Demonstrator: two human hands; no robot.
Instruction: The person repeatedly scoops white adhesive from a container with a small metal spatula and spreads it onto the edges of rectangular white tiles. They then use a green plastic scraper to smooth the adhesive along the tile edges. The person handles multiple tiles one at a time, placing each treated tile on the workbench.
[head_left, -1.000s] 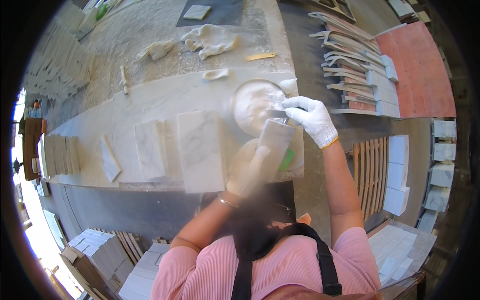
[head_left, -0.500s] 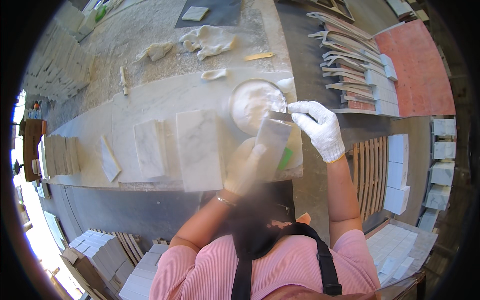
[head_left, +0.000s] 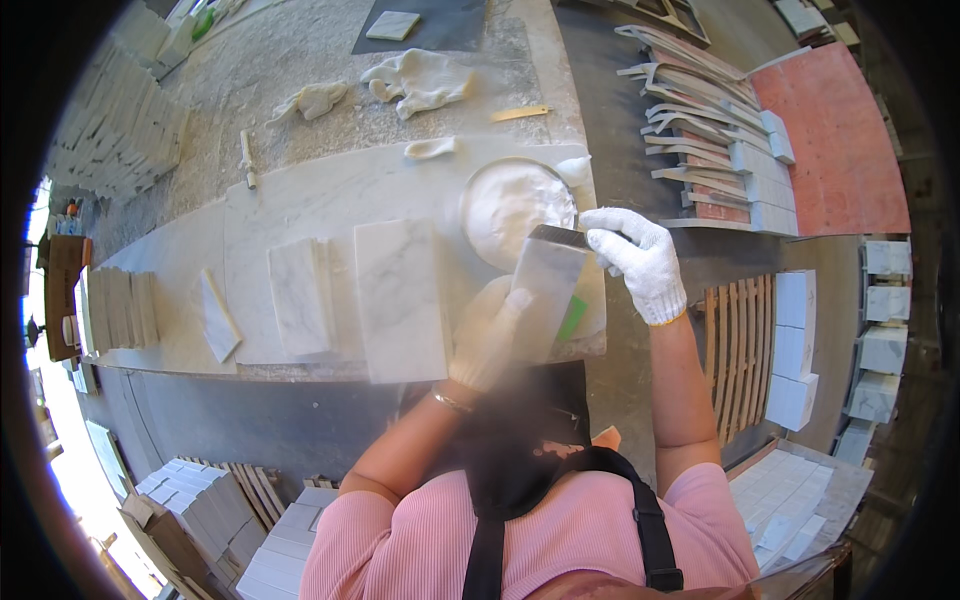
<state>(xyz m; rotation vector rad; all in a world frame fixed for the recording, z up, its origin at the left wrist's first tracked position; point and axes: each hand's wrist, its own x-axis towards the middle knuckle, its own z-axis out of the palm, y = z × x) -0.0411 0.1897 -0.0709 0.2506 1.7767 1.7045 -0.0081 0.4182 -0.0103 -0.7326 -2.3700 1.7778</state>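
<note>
My left hand [head_left: 485, 335], in a white glove, is closed round a pale stone tile [head_left: 548, 285] and holds it raised above the bench's near edge. My right hand [head_left: 637, 262], gloved too, pinches a small scraper with a dark flat blade [head_left: 557, 236]; its handle is mostly hidden by the fingers. The blade lies against the tile's far edge. Just beyond is a round bowl [head_left: 467, 235] of white paste or powder [head_left: 518, 205]. Left of my left hand lie a larger grey-veined marble tile [head_left: 400, 300] and a small stack of tiles [head_left: 300, 300]. Haze blurs my left hand.
Farther along the bench are crumpled white gloves [head_left: 420, 83], a yellow strip [head_left: 520, 114] and a white stick [head_left: 248, 160]. A green piece [head_left: 572, 318] shows beside the held tile. Tile stacks [head_left: 125, 310] stand at left; a slatted pallet [head_left: 740, 355] is at right.
The scraper blade has turned, showing more of its dark face, and has shifted slightly left along the tile's far edge. My left hand and the tile stay nearly still.
</note>
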